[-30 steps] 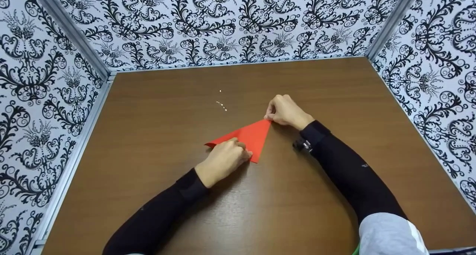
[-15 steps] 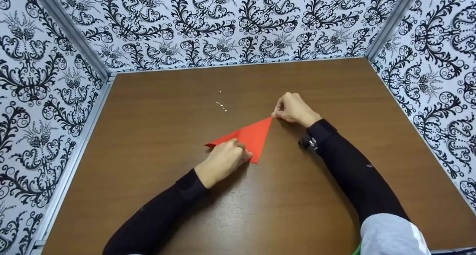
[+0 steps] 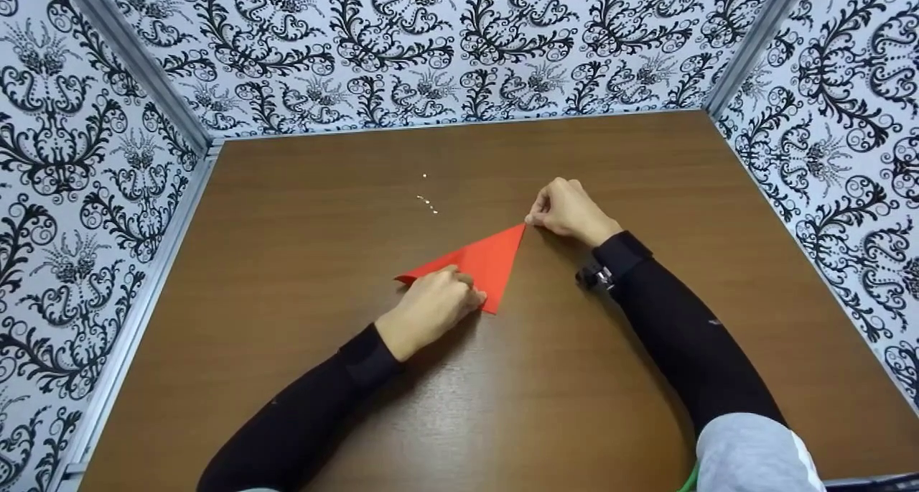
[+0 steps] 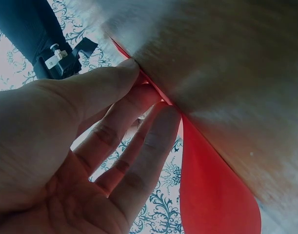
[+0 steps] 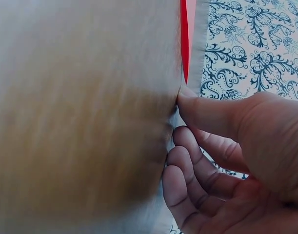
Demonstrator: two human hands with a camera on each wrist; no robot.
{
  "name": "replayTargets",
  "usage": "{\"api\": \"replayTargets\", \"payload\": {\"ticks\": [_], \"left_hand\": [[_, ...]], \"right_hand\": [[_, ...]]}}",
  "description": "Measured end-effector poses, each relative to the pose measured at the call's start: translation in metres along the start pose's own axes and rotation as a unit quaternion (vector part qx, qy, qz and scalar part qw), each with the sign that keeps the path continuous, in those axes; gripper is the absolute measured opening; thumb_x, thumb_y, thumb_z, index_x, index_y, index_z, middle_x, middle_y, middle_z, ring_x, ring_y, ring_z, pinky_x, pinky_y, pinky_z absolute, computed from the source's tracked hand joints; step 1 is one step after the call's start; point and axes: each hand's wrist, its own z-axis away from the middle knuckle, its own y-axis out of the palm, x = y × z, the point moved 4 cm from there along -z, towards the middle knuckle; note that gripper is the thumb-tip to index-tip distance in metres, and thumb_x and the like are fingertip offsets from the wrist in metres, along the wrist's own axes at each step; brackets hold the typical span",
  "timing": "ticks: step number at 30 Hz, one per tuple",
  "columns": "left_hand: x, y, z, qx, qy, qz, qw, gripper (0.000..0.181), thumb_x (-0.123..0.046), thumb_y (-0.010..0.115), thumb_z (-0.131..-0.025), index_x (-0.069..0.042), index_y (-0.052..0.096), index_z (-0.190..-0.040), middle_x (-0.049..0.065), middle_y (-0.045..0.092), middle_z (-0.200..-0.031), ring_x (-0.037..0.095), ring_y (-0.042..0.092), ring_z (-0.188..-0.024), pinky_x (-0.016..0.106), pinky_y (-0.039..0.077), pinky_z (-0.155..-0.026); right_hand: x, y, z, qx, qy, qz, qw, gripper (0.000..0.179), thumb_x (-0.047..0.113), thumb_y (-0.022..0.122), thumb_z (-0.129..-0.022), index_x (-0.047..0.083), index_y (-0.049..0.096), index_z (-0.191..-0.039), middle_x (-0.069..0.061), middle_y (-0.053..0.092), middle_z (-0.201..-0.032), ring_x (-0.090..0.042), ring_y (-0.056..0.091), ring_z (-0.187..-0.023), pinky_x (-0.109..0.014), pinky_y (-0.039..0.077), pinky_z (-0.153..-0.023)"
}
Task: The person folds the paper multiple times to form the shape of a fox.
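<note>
Centre frame, a folded red paper sheet (image 3: pixel 495 262) lies on the brown surface (image 3: pixel 459 420). Your left hand (image 3: pixel 432 309) presses it with loosely extended fingers (image 4: pixel 151 146); your right hand (image 3: pixel 568 212) is curled at its top corner, grip unclear. Uneven pressure could skew the fold.

Here's smooth, matt red paper (image 3: pixel 495 258) on a glossy, wood-look worktop (image 3: pixel 316 212); matt black cloth sleeves (image 3: pixel 682 341), dull metal posts (image 3: pixel 757 39)!

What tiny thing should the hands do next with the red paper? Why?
Maybe slide the left hand toward the left end of the red paper and press gently, because that end curls up off the table, while the right hand is at the far tip.
</note>
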Motion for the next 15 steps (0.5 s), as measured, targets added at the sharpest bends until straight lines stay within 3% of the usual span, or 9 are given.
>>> {"api": "replayTargets", "payload": {"ticks": [7,15], "left_hand": [[0.0028,0.0003,-0.0008,0.004,0.008,-0.004,0.9999,0.028,-0.014,0.08,-0.111,-0.01,0.083,-0.084,0.006,0.077,-0.082,0.031,0.071,-0.083,0.042,0.065,-0.07],[0.0028,0.0011,-0.0006,0.017,0.023,-0.009,0.9996,0.022,-0.016,0.082,-0.111,-0.014,0.087,-0.09,0.006,0.079,-0.086,0.03,0.072,-0.086,0.041,0.067,-0.074]], "right_hand": [[-0.0004,0.0034,0.0011,-0.018,0.003,-0.018,0.9997,0.013,0.021,0.091,-0.101,0.011,0.093,-0.093,-0.009,0.089,-0.094,-0.028,0.074,-0.084,-0.038,0.054,-0.082],[0.0022,0.002,0.0077,-0.024,0.016,-0.021,0.9994,0.012,0.019,0.089,-0.103,0.009,0.092,-0.097,-0.012,0.088,-0.098,-0.031,0.074,-0.092,-0.043,0.056,-0.088]]}}
